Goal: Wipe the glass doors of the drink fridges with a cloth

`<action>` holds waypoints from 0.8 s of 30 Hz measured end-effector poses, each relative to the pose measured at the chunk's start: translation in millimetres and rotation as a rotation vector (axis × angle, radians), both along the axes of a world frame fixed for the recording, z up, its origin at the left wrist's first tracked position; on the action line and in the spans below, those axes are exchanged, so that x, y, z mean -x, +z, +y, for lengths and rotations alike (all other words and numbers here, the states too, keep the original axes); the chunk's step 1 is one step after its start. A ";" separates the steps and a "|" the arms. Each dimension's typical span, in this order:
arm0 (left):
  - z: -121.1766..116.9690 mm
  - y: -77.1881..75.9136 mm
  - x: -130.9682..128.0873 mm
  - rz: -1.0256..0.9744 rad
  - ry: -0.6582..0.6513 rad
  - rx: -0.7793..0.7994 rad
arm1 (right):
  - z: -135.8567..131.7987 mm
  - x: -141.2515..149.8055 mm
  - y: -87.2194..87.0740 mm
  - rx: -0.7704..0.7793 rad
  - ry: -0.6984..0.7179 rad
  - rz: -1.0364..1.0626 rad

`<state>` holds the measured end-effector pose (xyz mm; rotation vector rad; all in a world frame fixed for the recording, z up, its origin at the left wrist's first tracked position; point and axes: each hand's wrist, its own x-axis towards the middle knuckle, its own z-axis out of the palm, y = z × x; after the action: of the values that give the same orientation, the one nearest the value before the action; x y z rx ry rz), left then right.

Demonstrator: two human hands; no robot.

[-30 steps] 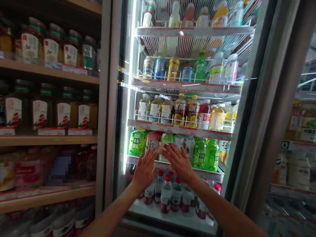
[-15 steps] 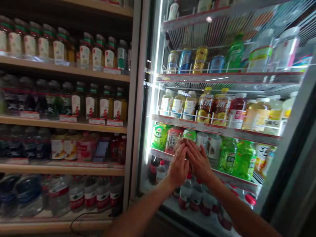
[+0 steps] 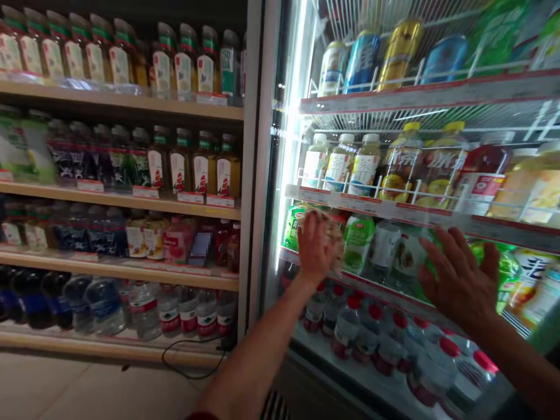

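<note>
My left hand [image 3: 314,248] presses a crumpled beige cloth [image 3: 333,236] against what looks like the glass front of a lit drinks fridge. Behind the cloth, green and red bottles on the fridge's lower shelf are partly hidden. Well to the right, my right hand [image 3: 461,277] is raised with its fingers spread and nothing in it. Its palm faces the fridge; whether it touches the glass I cannot tell. Beyond the gap between my hands stands a green-labelled bottle [image 3: 359,242].
Left of the fridge frame [image 3: 252,175], wooden shelves [image 3: 175,205] carry rows of bottled drinks. A black cable [image 3: 188,376] trails onto the tiled floor [image 3: 96,388]. Red-capped bottles [image 3: 371,332] fill the fridge bottom, with cans [image 3: 400,52] and tea bottles [image 3: 365,166] higher up.
My hands were together at the cloth; now the right hand is off it and far to the right. My left hand keeps the cloth. The view has moved closer to the fridge.
</note>
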<state>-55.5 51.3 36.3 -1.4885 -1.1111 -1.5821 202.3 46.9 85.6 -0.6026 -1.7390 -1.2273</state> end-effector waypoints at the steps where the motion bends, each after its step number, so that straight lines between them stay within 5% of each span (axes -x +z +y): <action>1: 1.2 0.3 19.4 -0.115 0.068 -0.005 | -0.1 0.1 -2.1 0.003 -0.012 -0.005; 4: 1.4 -6.4 37.7 -0.198 0.092 -0.022 | -0.3 0.9 -6.9 0.035 -0.025 -0.002; 9: -5.3 -31.3 -17.8 0.497 -0.142 -0.014 | 0.2 -1.1 -6.5 0.122 -0.002 0.027; 11: -4.4 -30.7 -15.6 0.586 -0.152 -0.034 | 0.3 -2.2 -5.8 0.075 -0.011 0.000; 16: 8.2 -1.3 39.6 -0.001 0.035 -0.102 | -3.4 0.4 -5.3 0.016 -0.086 -0.010; 18: 9.3 2.8 37.5 -0.023 0.044 -0.131 | -6.9 3.0 -4.8 0.034 -0.110 -0.002; 22: 1.9 1.6 1.8 0.582 -0.121 -0.141 | -11.5 5.3 -3.8 0.053 -0.125 0.014; 24: -1.2 13.5 3.2 0.683 -0.123 -0.189 | -10.1 3.6 -4.4 0.059 -0.118 0.019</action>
<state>-58.7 50.1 49.8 -1.7897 -0.4751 -1.0703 198.7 36.8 81.2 -0.7589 -1.7491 -1.2508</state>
